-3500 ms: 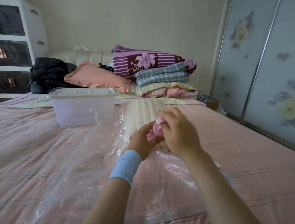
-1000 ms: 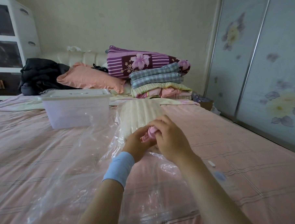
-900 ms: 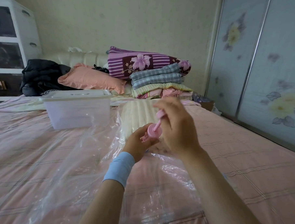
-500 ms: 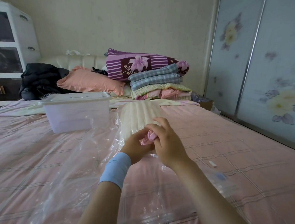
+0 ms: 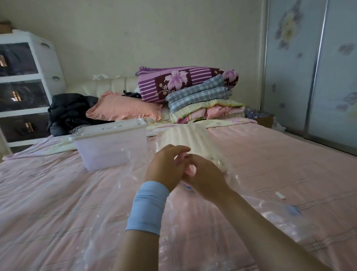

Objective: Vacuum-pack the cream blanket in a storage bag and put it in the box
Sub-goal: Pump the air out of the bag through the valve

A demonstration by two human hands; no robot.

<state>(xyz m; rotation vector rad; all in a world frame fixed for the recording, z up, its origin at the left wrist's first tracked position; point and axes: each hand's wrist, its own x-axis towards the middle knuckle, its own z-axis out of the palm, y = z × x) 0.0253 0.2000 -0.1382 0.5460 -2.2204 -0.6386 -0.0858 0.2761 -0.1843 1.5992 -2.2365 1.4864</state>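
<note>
Box point(image 5: 112, 146) left of blanket point(image 5: 185, 135), both on bed point(image 5: 53, 202)

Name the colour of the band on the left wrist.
Light blue wristband, clearest in the head view.

- One wide-angle camera, worn on the person's head, looks forward and somewhat down along the bed point(image 5: 53, 202) toward the headboard point(image 5: 114, 87) and the far wall.
- It sits close to the work. Both forearms enter from the bottom edge, and the left hand point(image 5: 165, 170) and right hand point(image 5: 206, 181) close together around a pink object point(image 5: 191, 169) near the frame's centre.
- The drawer unit point(image 5: 17, 81) bounds the left edge and the wardrobe doors point(image 5: 324, 67) bound the right.
- The hands are motion-blurred.
</note>
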